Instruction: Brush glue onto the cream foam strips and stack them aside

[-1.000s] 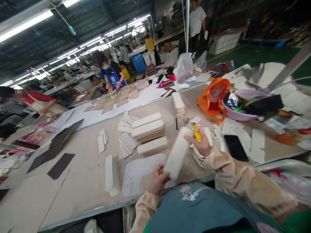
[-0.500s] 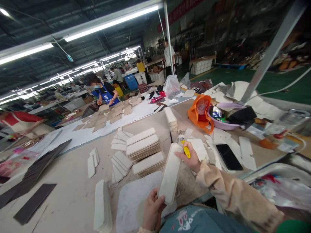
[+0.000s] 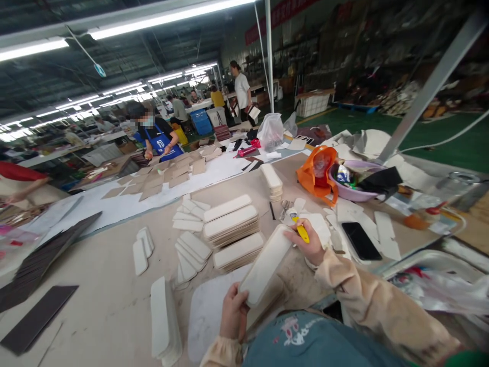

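"Can you read any lettering?"
"Not one word. The red banner bears pale characters, too blurred; the blue apron has a white emblem."
"And the teal apron?"
"White lettering beside pink, illegible."

On the table, a hand could pass between the dark sheet and the white stack at left. Ahead of the left hand, the piles of strips stand in the way. Beyond the right hand lie scissors; at its right, the scraps and the phone leave little room.
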`<state>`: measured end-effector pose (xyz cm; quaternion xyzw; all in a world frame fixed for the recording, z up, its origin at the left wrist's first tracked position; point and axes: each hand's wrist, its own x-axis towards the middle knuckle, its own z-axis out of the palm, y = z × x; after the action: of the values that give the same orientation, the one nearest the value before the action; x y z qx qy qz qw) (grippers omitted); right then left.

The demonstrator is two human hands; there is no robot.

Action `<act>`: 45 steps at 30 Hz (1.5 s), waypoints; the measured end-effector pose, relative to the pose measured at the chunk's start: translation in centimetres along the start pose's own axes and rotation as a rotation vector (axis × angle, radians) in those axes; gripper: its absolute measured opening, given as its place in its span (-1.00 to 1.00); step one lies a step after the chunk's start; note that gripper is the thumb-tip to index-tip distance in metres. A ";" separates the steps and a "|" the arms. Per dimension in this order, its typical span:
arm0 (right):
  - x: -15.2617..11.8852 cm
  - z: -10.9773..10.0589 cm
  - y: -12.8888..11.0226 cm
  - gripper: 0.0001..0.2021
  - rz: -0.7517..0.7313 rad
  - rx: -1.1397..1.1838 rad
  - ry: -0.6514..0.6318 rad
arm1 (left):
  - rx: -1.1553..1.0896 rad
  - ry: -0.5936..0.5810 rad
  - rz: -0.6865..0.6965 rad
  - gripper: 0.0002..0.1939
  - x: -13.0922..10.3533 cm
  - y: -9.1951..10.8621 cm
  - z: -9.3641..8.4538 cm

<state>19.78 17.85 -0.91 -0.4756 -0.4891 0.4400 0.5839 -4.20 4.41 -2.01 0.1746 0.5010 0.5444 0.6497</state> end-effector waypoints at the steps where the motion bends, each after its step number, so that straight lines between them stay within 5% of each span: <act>1: -0.2 0.2 0.4 -0.56 0.005 -0.001 -0.009 | -0.019 0.019 0.013 -0.74 0.3 0.3 -0.4; 7: -0.7 1.7 4.3 -0.58 0.054 -0.096 -0.071 | 0.039 0.197 0.083 -0.69 3.4 1.9 -3.7; 14: 0.1 5.9 7.8 -0.55 0.121 -0.245 0.005 | 0.439 0.400 0.191 -0.65 10.1 4.0 -7.8; 24: 2.1 9.2 10.9 -0.62 0.193 -0.486 0.118 | 0.831 0.530 0.218 -0.72 15.8 4.9 -9.8; 38: 2.8 7.9 12.2 -0.62 0.148 -0.611 0.035 | 1.159 0.565 0.245 -0.69 17.1 4.3 -10.7; 45: -0.6 3.1 8.9 -0.68 0.038 -0.588 -0.058 | 1.222 0.465 0.477 -0.69 11.7 1.4 -13.1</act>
<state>16.22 19.13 -9.59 -0.6206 -0.6032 0.3038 0.3984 -17.05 11.06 -12.04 0.4930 0.7920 0.3157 0.1733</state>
